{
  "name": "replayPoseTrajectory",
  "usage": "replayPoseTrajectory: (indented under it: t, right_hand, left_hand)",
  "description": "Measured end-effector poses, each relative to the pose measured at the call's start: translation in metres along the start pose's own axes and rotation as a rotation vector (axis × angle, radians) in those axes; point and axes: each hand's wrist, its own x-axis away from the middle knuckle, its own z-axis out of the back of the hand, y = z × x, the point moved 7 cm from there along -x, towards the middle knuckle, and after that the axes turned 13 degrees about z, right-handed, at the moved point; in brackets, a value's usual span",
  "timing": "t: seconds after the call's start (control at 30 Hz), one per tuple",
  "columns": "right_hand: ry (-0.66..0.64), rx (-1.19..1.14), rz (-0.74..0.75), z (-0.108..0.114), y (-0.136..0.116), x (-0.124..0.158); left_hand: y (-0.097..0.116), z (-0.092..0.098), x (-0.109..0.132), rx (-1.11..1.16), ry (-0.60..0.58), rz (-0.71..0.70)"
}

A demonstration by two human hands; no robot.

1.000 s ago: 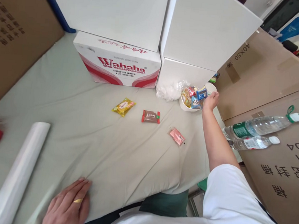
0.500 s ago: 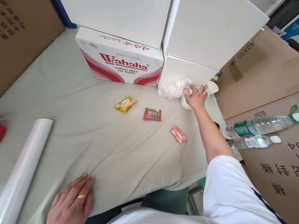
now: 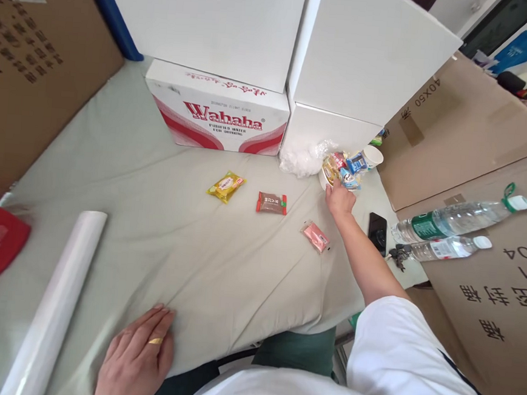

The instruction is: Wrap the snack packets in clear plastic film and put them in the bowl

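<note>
Packets [image 3: 344, 171]: glossy, multicoloured, in white bowl [image 3: 323, 179] | hands: left [image 3: 136, 358] flat; right [image 3: 340, 200], grip unclear

Cloth-covered table [image 3: 213, 260] (slightly creased), white panels [image 3: 204, 22], brown cardboard [image 3: 474, 129]

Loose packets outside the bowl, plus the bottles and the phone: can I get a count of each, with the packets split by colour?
Yellow packet: 1
Brown packet with red ends: 1
Pink packet: 1
Clear bottles: 2
Black phone: 1
Total: 6
</note>
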Motion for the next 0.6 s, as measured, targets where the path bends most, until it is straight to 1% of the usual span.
replayPoseTrajectory:
  t: [0.1,0.23,0.33,0.43,0.6]
  right_hand:
    - [-0.058,-0.006,-0.019,-0.011,0.003,-0.011]
    - [-0.094,-0.013,-0.005,-0.015,0.006,-0.024]
    - [-0.112,-0.016,-0.017,-0.016,0.013,-0.026]
    - [-0.121,-0.012,-0.038,-0.017,0.027,-0.019]
    - [-0.116,0.019,-0.068,-0.020,0.067,0.009]
  left_hand:
    - [0.002,0.001,-0.002,0.002,0.010,-0.015]
    - [0.005,0.003,-0.002,-0.004,0.035,-0.017]
    - [0.005,0.002,-0.002,-0.017,0.036,-0.014]
    - [0.006,0.001,-0.001,-0.016,0.034,-0.022]
    - [0.006,0.001,-0.002,-0.014,0.033,-0.021]
